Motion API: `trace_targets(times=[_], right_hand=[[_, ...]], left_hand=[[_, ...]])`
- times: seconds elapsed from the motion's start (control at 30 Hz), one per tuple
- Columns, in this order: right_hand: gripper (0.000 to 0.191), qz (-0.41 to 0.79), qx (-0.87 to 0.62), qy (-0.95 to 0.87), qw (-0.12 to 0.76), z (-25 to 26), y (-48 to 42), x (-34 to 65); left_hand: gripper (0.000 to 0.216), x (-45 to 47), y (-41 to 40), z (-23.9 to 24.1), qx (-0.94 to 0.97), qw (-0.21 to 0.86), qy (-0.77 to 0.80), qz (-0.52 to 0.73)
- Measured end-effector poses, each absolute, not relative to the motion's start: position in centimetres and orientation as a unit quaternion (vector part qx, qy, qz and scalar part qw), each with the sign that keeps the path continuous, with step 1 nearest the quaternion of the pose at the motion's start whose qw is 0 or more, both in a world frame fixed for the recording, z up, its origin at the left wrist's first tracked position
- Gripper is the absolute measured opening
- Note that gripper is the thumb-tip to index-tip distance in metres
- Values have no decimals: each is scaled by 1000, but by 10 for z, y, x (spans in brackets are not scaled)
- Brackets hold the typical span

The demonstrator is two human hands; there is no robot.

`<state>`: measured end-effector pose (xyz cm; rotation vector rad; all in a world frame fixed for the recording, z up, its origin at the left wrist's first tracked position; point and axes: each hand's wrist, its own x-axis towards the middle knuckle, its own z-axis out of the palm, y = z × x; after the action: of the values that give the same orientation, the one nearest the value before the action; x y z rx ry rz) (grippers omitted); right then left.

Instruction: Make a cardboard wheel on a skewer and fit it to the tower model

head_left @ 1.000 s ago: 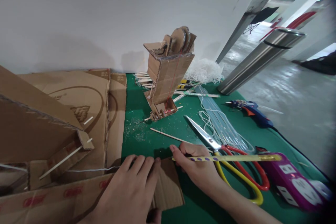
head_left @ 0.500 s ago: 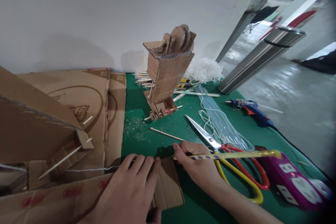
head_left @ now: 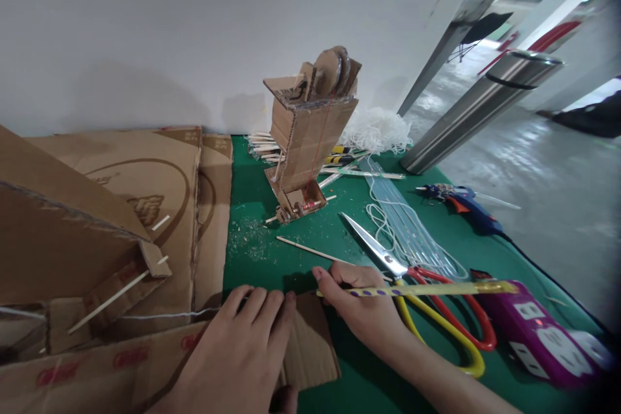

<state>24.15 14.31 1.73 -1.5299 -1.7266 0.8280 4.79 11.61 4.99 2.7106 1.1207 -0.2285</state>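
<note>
My left hand (head_left: pixel 247 349) lies with its fingers stretched over a small piece of brown cardboard (head_left: pixel 310 343), pressing it onto the green table. In my right hand (head_left: pixel 363 304) is a yellow pencil with purple dots (head_left: pixel 436 289), gripped between thumb and fingers. Its point is near the cardboard's upper right corner; whether they touch I cannot tell. Just beyond my right hand lies a thin wooden stick (head_left: pixel 305 247). Large scissors (head_left: pixel 395 265) with red and yellow handles lie beside that hand, partly behind the pencil and forearm.
A cardboard tower with a wheel (head_left: pixel 315 142) stands at the back. A larger cardboard structure (head_left: pixel 72 252) fills the left. Clear glue sticks (head_left: pixel 412 226), a blue glue gun (head_left: pixel 466 204), a purple power strip (head_left: pixel 538 336) and a steel bottle (head_left: pixel 480 110) are at the right.
My right hand has shifted slightly left with the pencil, its point closer to my left fingertips. My left hand and the cardboard piece stay in place.
</note>
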Motion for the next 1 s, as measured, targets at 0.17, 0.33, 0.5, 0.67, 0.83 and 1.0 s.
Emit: trace_targets(times=[0.17, 0.33, 0.5, 0.67, 0.83, 1.0], right_hand=[[43, 257, -592, -681, 345, 15, 145, 242], [44, 267, -580, -683, 356, 14, 146, 242], [42, 253, -579, -685, 363, 14, 146, 242], [43, 273, -579, -675, 367, 14, 145, 241], [42, 263, -584, -675, 367, 13, 146, 241], [44, 279, -590, -661, 370, 12, 145, 242]], left_hand=[[73, 47, 115, 48, 917, 99, 380, -73], [73, 46, 115, 48, 918, 94, 381, -63], [74, 47, 116, 47, 920, 93, 377, -58], [73, 46, 117, 47, 920, 85, 379, -55], [74, 46, 116, 46, 922, 86, 374, -50], [74, 45, 115, 43, 924, 74, 374, -41]])
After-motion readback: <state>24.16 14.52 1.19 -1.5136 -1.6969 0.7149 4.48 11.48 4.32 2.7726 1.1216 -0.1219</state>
